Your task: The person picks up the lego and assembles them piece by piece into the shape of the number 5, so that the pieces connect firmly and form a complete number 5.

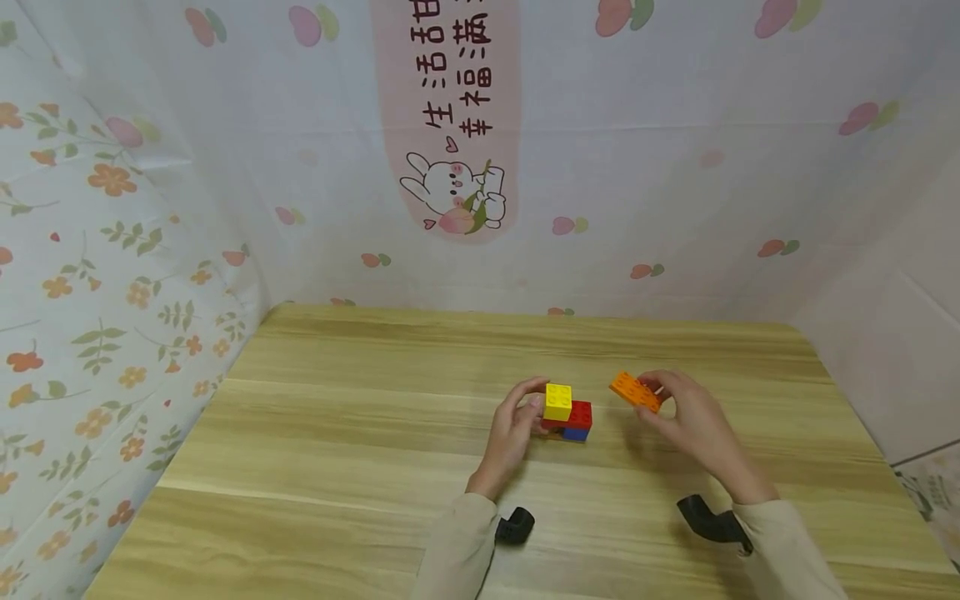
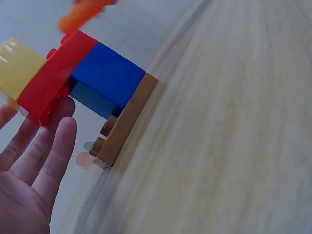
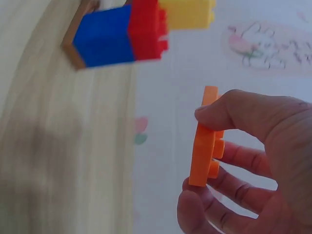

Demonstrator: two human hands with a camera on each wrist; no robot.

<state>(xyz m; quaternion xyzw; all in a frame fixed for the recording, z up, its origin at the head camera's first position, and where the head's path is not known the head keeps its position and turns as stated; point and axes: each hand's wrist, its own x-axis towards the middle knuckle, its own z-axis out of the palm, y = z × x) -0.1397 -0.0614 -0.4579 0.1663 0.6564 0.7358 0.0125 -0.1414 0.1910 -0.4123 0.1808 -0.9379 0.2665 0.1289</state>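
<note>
A small stack of toy building bricks stands on the table: a brown plate [image 2: 127, 124] at the bottom, a blue brick [image 2: 109, 70] on it, then a red brick [image 2: 58, 73] jutting left and a yellow brick [image 1: 557, 402] on top. My left hand [image 1: 513, 427] holds the stack's left side, with fingers touching the red brick's overhanging end. To the right, and apart from the stack, my right hand [image 1: 693, 421] pinches a thin orange brick [image 3: 202, 151] between thumb and fingers. That orange brick is tilted in the air, its studs facing the palm in the right wrist view.
The wood-grain table [image 1: 315, 433] runs up to a fabric backdrop [image 1: 660, 167] printed with fruit and a rabbit. A flowered cloth [image 1: 112, 333] hangs at the left. Black curved pieces [image 1: 516, 527] sit beside both sleeves.
</note>
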